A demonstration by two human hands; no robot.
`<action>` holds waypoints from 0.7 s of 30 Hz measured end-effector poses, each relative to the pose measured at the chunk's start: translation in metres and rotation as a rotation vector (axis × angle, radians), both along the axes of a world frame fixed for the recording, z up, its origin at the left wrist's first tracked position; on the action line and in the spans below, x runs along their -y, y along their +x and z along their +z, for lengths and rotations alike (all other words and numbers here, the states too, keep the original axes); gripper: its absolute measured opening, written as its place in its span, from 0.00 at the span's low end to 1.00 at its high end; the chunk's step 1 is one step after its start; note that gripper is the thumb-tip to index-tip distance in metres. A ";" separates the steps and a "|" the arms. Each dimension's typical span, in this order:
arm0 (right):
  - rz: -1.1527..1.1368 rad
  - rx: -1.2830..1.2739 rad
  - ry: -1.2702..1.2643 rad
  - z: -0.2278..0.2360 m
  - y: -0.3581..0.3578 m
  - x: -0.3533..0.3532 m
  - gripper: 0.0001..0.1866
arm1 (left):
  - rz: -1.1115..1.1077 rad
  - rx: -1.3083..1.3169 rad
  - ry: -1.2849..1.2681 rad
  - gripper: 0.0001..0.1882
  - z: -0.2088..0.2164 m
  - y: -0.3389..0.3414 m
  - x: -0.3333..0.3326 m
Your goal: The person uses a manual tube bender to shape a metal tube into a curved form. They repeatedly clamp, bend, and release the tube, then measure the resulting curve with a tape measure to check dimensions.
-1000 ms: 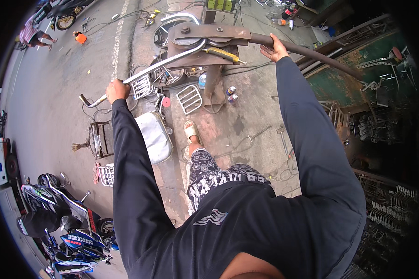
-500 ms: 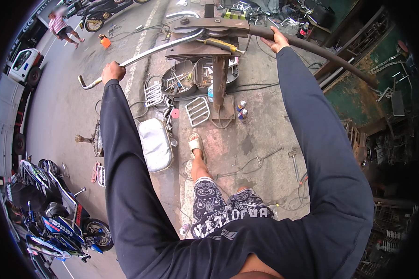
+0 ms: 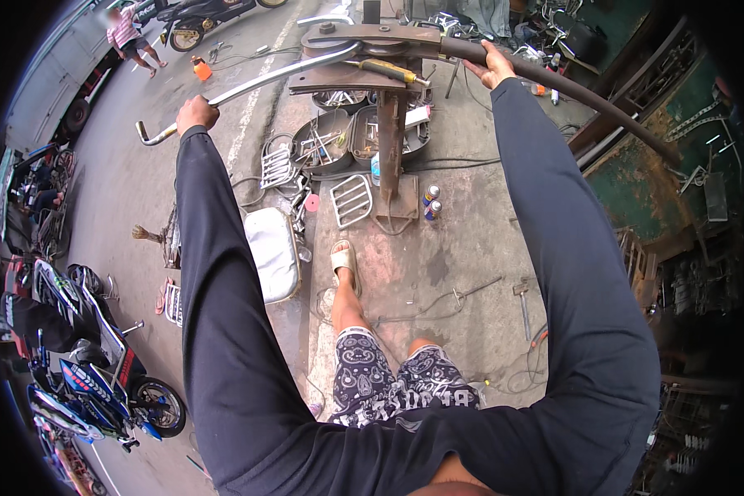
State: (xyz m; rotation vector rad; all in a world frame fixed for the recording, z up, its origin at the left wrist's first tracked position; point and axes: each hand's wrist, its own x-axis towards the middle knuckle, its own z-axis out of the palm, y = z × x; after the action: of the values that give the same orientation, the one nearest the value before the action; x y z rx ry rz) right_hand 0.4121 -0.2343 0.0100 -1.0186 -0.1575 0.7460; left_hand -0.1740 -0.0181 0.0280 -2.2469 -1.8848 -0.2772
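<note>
Head view: the left hand point(image 3: 197, 113) is wrapped tight around the shiny metal tube point(image 3: 256, 83), whose long axis runs from the hooked end at 8 o'clock of that hand up toward 2 o'clock into the bender head point(image 3: 364, 51) on its post. The right hand point(image 3: 489, 68) rests on the dark lever bar point(image 3: 570, 95), fingers loosely over it, the bar stretching away toward 4 o'clock; both arms are at full reach, the bender between the 2 hands.

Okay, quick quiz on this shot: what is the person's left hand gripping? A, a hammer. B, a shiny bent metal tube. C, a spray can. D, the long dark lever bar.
B: the left hand is closed around the shiny bent metal tube that runs into the bending machine, while the right hand rests on the long dark lever bar.
</note>
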 end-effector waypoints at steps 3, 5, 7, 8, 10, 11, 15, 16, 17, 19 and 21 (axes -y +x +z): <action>0.000 -0.059 -0.026 -0.003 0.007 -0.002 0.22 | 0.083 -0.048 -0.101 0.18 0.004 0.001 0.004; -0.050 -0.016 -0.022 -0.006 0.009 -0.007 0.27 | 0.043 -0.025 -0.084 0.18 0.007 0.001 0.005; -0.164 -0.095 -0.059 -0.009 0.007 -0.015 0.27 | -0.070 -0.018 0.001 0.17 0.009 0.000 0.000; -0.167 -0.094 -0.040 -0.012 0.004 -0.015 0.34 | -0.128 -0.030 -0.006 0.15 0.010 -0.002 -0.006; -0.272 -0.088 -0.062 -0.011 -0.005 -0.020 0.40 | -0.176 -0.071 -0.011 0.14 0.010 -0.008 -0.023; -0.312 -0.072 -0.113 -0.010 -0.010 -0.021 0.39 | -0.218 -0.092 -0.022 0.13 0.008 -0.014 -0.032; -0.322 -0.005 -0.200 -0.005 -0.020 -0.018 0.34 | -0.404 -0.136 0.018 0.11 0.001 -0.019 -0.090; -0.309 0.002 -0.194 -0.005 -0.021 -0.018 0.32 | -0.512 -0.104 -0.026 0.10 -0.003 -0.019 -0.097; -0.366 0.015 -0.230 -0.005 -0.019 -0.018 0.30 | -0.582 -0.066 0.012 0.09 -0.007 -0.018 -0.101; -0.429 -0.009 -0.276 -0.004 -0.016 -0.019 0.29 | -0.647 0.012 -0.100 0.08 -0.016 -0.024 -0.088; -0.504 -0.066 -0.273 -0.004 -0.011 -0.024 0.28 | -0.581 -0.061 -0.157 0.09 -0.028 -0.039 -0.051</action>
State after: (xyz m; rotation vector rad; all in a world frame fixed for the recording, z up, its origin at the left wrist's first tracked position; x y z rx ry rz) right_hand 0.4014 -0.2102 0.0064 -1.2268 0.2593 0.3422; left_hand -0.2134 0.0324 0.0003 -2.8326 -1.2202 -0.1397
